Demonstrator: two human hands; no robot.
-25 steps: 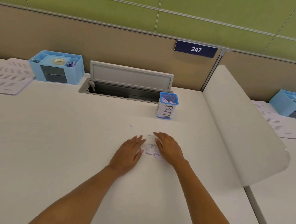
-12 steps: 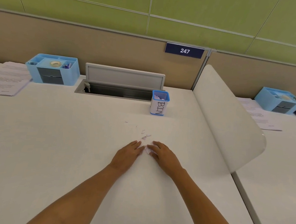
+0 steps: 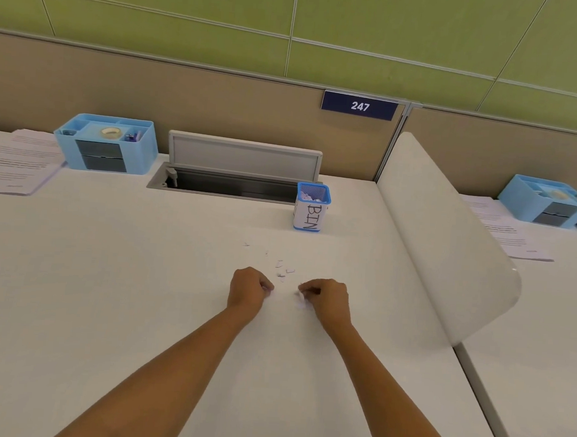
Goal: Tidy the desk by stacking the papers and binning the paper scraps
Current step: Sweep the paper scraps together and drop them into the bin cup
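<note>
Papers (image 3: 11, 164) stacked at far-left edge. Broad bare desk (image 3: 87, 289) left of the arms. Left hand (image 3: 248, 289), fingers curled on scraps (image 3: 280, 275); more lie loose just beyond. Right hand (image 3: 326, 299), fingers pinching scraps. Cup (image 3: 310, 208) behind: "BIN". Sign (image 3: 359, 106): "247". Divider (image 3: 443, 229) bounds right edge.

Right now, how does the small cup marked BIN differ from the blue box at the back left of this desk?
The BIN cup is tall and narrow; the blue box is wide and low. The cup holds paper scraps; the box has several compartments, with a tape roll in one. The cup wears a white label; the box has dark drawers in front. Both are blue and stand upright.
</note>
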